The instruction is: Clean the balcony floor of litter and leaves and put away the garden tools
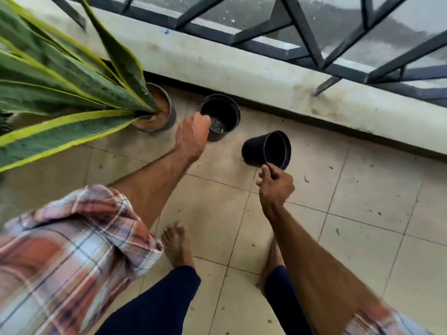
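Two empty black plastic pots are in view. One pot (223, 113) stands upright on the tiled floor by the low wall, and my left hand (193, 134) grips its near rim. The second pot (264, 149) is tipped on its side above the floor, mouth facing right. My right hand (275, 181) pinches the lower edge of its rim. Small bits of dirt and leaf litter (306, 178) are scattered over the tiles to the right.
A large snake plant in a grey pot (167, 110) stands left of the upright pot, its long leaves reaching over the left side. A concrete ledge (266, 76) with a dark metal railing (314, 52) runs along the back. My bare feet (177, 245) stand on the beige tiles.
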